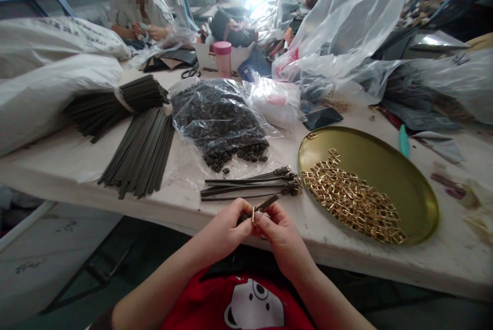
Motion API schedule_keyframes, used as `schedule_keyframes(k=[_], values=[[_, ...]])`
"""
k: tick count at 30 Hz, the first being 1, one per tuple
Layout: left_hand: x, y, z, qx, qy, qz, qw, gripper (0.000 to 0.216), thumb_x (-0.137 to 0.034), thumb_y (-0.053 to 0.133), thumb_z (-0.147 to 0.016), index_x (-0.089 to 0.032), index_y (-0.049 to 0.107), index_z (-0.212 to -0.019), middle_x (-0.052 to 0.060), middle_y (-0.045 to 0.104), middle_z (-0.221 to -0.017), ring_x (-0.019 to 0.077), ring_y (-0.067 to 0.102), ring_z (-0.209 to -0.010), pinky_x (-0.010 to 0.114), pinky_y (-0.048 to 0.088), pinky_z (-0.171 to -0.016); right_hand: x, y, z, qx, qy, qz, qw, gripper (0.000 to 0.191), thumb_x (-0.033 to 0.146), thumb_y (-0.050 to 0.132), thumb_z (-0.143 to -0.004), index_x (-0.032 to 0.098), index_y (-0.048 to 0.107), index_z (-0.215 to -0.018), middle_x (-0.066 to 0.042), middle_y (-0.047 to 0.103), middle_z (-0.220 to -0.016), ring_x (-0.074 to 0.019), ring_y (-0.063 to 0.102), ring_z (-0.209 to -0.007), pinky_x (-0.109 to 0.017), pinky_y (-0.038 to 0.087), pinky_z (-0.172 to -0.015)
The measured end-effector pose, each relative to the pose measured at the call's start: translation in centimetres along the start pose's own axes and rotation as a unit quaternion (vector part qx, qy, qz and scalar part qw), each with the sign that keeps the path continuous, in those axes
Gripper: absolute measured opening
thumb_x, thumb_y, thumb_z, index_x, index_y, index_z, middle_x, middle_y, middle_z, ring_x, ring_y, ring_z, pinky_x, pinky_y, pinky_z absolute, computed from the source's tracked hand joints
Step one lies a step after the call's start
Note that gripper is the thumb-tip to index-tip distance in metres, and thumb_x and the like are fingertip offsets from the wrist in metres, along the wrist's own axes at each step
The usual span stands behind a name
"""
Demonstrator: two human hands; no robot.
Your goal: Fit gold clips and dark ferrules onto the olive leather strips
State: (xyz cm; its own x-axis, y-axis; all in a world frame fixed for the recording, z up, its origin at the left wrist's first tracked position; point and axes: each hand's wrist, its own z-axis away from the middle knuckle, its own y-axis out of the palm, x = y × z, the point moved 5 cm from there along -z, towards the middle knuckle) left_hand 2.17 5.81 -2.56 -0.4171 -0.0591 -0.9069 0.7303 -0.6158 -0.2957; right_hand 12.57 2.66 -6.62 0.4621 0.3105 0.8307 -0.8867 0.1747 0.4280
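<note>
Red shirt [231,304] with a white bear print fills the bottom centre of the frame. Just above it, the left hand [225,230] and right hand [283,237] meet fingertip to fingertip. Both are closed in a pinch on a small gold buckle [253,214] and a thin dark strap [267,202], held at the near edge of the white table [185,206]. The dark strap's long axis slants from the fingers up to the right, its free end pointing toward the round gold tray [377,158] of loose buckles at centre right. With only fingertips gripping at the table's edge, the gold buckle could well slip and drop into the lap or onto the floor. Finished straps [246,188] lie just beyond the hands, and a clear bag of dark rings [219,119] sits above them.
</note>
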Motion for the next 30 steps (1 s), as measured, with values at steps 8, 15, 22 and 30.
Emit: schedule_keyframes(k=[8, 15, 22, 30], values=[[0.7, 0.0, -0.3, -0.001, -0.010, 0.077, 0.997, 0.018, -0.032, 0.045, -0.083, -0.016, 0.050, -0.077, 0.000, 0.059, -0.072, 0.0132, 0.056, -0.070, 0.024, 0.043, -0.065, 0.0, 0.2, -0.1, 0.027, 0.007, 0.003, 1.000, 0.017, 0.033, 0.061, -0.075, 0.017, 0.054, -0.078, 0.003, 0.054, -0.068, -0.0080, 0.049, -0.057, -0.021, 0.040, -0.056], [1.6, 0.0, -0.4, -0.019, -0.048, 0.085, 0.995, 0.012, -0.025, 0.048, -0.078, -0.018, 0.047, -0.070, -0.004, 0.051, -0.061, 0.0101, 0.047, -0.059, 0.021, 0.036, -0.056, 2.5, -0.7, 1.0, -0.074, -0.259, 0.297, 0.916, 0.005, 0.023, 0.058, -0.077, 0.021, 0.053, -0.078, 0.000, 0.055, -0.073, -0.0143, 0.053, -0.068, -0.027, 0.044, -0.063], [1.8, 0.1, 0.2, 0.000, -0.089, 0.095, 0.991, 0.012, -0.027, 0.048, -0.076, -0.017, 0.047, -0.068, -0.006, 0.049, -0.056, 0.0086, 0.041, -0.053, 0.019, 0.032, -0.051, 4.6, 0.2, 2.1, 0.107, -0.325, 0.355, 0.870, 0.016, 0.023, 0.042, -0.087, 0.021, 0.058, -0.089, -0.003, 0.057, -0.080, -0.0149, 0.055, -0.074, -0.027, 0.044, -0.065], [1.2, 0.1, 1.0, 0.003, -0.111, 0.113, 0.987, 0.011, -0.025, 0.047, -0.074, -0.018, 0.045, -0.066, -0.008, 0.045, -0.050, 0.0065, 0.035, -0.044, 0.018, 0.027, -0.045, 4.4, 0.4, 0.8, 0.191, -0.170, 0.253, 0.933, 0.014, 0.032, 0.058, -0.080, 0.023, 0.063, -0.089, -0.001, 0.052, -0.082, -0.0129, 0.051, -0.077, -0.023, 0.041, -0.067]])
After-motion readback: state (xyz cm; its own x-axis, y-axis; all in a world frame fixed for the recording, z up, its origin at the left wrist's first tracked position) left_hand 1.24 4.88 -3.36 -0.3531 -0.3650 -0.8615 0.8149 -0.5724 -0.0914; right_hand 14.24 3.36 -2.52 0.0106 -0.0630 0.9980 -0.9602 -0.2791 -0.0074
